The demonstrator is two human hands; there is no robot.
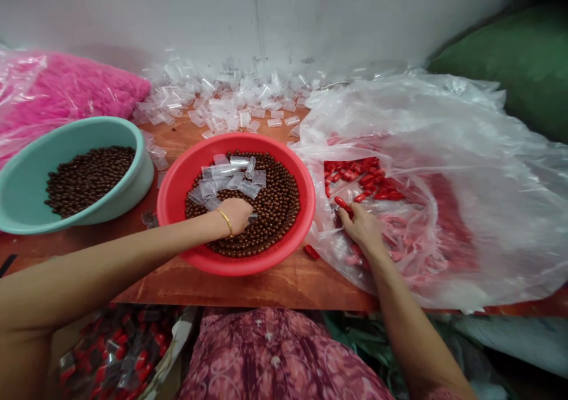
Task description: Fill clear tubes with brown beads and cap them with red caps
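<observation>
My left hand (pixel 237 215), with a gold bracelet at the wrist, is closed on a clear plastic piece (pixel 252 216) over the brown beads (pixel 277 196) in the red basin (pixel 306 210). Several clear pieces (pixel 251 188) lie on the beads just beyond it. At the mouth of the clear plastic bag (pixel 417 110), my right hand (pixel 360 222) pinches a red piece (pixel 341 203) between thumb and fingers. More red pieces (pixel 373 181) lie in the bag behind that hand.
A teal basin (pixel 26 181) with brown beads stands at the left, before a bag of pink pieces (pixel 80 86). Clear pieces (pixel 231 104) are heaped along the wall. One red piece (pixel 311 252) lies right of the red basin. Below the table edge is a box of red-and-clear items (pixel 119 352).
</observation>
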